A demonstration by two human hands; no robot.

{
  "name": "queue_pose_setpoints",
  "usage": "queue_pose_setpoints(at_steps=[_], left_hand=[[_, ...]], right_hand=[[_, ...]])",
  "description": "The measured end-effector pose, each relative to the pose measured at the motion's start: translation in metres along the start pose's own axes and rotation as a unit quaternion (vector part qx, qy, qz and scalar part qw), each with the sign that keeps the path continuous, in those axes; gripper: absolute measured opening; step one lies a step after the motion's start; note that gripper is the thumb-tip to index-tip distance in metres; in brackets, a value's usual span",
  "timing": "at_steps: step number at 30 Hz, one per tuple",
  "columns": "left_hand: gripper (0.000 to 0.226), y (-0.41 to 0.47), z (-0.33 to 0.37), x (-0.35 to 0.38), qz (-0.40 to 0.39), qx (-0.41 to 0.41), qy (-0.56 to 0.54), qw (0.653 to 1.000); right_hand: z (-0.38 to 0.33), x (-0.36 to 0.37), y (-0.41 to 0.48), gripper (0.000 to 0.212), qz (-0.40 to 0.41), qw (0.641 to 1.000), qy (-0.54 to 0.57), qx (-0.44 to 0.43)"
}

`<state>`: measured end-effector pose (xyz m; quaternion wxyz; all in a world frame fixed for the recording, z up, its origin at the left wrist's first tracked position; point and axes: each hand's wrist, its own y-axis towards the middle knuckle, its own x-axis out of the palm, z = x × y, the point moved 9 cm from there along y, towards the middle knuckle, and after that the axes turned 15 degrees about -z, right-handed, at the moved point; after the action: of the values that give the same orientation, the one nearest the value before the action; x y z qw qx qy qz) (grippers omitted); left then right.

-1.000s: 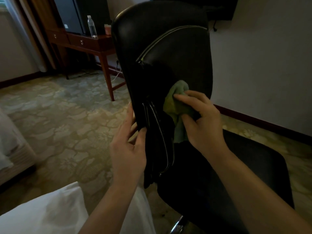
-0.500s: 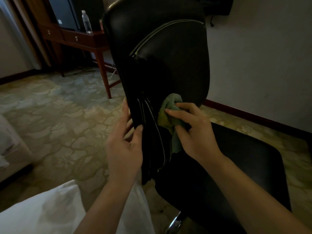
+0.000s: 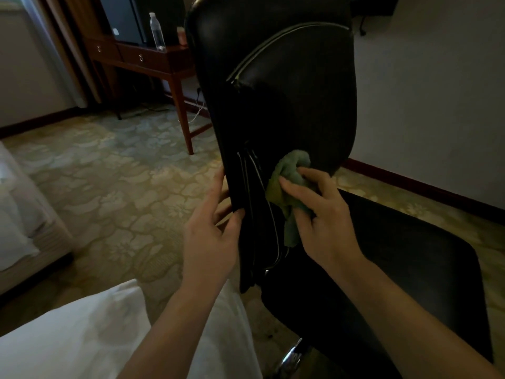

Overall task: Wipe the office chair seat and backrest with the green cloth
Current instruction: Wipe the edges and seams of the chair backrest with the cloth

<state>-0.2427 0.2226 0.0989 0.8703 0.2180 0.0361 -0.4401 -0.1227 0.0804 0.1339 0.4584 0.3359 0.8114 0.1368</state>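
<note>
Right hand (image 3: 325,222) grips cloth (image 3: 292,165) — hanging vertically.

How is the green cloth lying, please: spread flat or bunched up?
Bunched up: the green cloth is a crumpled wad under the right hand, against the lower backrest, one end hanging down.
</note>
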Motion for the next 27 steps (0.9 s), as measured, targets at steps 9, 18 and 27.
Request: queue_pose_setpoints(at_steps=[9, 18, 27], left_hand=[[0.067, -0.008, 0.000, 0.002, 0.053, 0.015, 0.031, 0.998], [0.067, -0.008, 0.000, 0.003, 0.056, 0.019, 0.017, 0.998], [0.067, -0.008, -0.002, 0.007, 0.050, 0.015, 0.003, 0.999]], right_hand=[[0.007, -0.025, 0.009, 0.056, 0.026, 0.997, 0.068, 0.038], [-0.012, -0.009, 0.020, 0.029, 0.031, 0.999, -0.006, -0.038], [0.037, -0.007, -0.016, 0.037, -0.050, 0.997, -0.024, 0.052]])
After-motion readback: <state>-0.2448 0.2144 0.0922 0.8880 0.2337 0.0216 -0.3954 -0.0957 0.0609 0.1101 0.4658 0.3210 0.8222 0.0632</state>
